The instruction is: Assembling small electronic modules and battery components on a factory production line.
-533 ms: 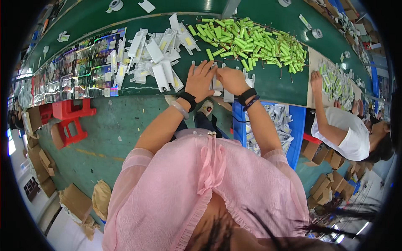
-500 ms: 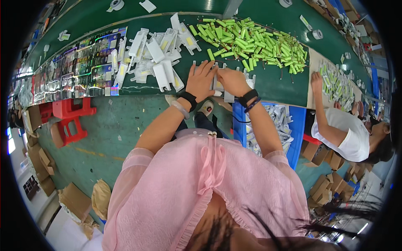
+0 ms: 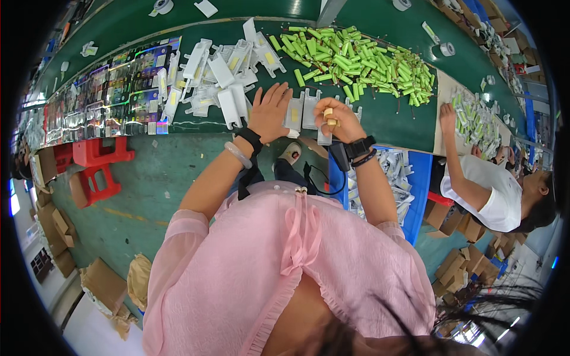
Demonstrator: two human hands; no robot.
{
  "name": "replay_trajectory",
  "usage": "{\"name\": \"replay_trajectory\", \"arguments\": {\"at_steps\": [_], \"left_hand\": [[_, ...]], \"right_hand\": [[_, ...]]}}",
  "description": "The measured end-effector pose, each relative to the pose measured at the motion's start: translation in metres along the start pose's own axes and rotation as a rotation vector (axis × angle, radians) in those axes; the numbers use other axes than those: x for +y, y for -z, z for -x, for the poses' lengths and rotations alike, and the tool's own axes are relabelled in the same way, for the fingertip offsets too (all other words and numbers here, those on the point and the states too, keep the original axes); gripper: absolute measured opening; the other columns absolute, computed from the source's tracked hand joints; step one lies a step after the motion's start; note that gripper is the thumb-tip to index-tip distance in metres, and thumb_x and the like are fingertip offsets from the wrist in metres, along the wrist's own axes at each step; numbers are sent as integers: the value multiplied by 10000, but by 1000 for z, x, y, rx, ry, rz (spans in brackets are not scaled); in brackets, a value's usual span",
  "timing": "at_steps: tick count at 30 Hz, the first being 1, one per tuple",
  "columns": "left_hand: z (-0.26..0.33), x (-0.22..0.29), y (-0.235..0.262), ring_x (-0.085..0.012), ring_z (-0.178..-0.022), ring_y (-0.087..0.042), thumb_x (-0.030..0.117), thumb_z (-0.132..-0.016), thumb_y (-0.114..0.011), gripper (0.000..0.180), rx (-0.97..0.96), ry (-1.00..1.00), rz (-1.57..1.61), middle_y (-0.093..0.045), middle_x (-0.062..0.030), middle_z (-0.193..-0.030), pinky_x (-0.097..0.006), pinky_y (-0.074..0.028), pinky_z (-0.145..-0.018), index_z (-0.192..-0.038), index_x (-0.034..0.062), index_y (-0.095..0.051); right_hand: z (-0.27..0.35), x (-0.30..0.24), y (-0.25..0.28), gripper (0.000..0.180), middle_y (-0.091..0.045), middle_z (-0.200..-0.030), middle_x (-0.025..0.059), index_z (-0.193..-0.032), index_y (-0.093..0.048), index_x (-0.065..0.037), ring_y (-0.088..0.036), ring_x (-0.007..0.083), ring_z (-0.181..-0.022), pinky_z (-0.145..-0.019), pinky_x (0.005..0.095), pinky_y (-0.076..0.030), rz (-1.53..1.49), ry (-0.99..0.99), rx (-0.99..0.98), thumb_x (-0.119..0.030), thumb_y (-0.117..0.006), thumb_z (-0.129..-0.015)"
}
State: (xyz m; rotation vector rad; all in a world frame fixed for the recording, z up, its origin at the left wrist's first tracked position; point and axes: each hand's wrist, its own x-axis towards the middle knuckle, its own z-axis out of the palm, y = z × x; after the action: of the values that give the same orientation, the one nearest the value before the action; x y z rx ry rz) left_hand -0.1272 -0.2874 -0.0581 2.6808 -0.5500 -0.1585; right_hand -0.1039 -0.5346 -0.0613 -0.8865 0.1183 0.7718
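Green worktop (image 3: 398, 127) curves across the view, with a heap of green cylindrical cells (image 3: 380, 65) as its brightest patch. Left of that heap lies a jumbled pile of whitish plastic housings (image 3: 222, 71); farther left of it, rows of shiny printed packages (image 3: 113, 95). Just nearer the wearer than the heap's left end, two translucent housings (image 3: 294, 111) lie flat side by side, between the two hands. The left hand (image 3: 270, 111), nearer the wearer than the heap and off its left end, is palm down, fingers spread, nothing visibly held; its white-covered thumb is by the lower edge of the left housing. The right hand (image 3: 344, 121), below the heap, is curled just right of the pair and partly covers another clear piece (image 3: 324, 140). Small yellowish bits (image 3: 329, 111) show at its fingertips; whether they are gripped or wrapped on the fingers I cannot tell. Right of the heap, a co-worker (image 3: 496, 193) in white reaches over the table.
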Motion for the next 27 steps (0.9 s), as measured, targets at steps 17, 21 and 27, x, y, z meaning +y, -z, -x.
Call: {"name": "replay_trajectory", "arguments": {"at_steps": [17,21,27], "left_hand": [[4,-7,-6,-267,-1450,-306,311,-570,-861,1039,15,1,-13,-382,-80,-1529,-555,-242,-1160,-1476,106,-395],[4,-6,-4,-265,-1449,-307,307,-570,-865,1040,11,5,-17,-382,-78,-1530,-554,-251,-1155,-1476,106,-396],[3,-3,-2,-259,-1447,-310,320,-570,-864,1038,15,13,-21,-387,-74,-1528,-560,-256,-1151,-1475,107,-401]], "right_hand": [[-56,17,-41,136,-686,-825,149,-894,-642,-76,-657,378,-799,-695,486,-508,1535,251,118,-204,-668,-857],[-60,21,-38,146,-677,-825,149,-904,-632,-72,-653,378,-787,-678,475,-503,1572,305,120,-214,-648,-873],[-65,19,-37,90,-675,-811,137,-884,-625,-80,-671,367,-782,-672,494,-516,1815,345,52,-160,-636,-842]]}}
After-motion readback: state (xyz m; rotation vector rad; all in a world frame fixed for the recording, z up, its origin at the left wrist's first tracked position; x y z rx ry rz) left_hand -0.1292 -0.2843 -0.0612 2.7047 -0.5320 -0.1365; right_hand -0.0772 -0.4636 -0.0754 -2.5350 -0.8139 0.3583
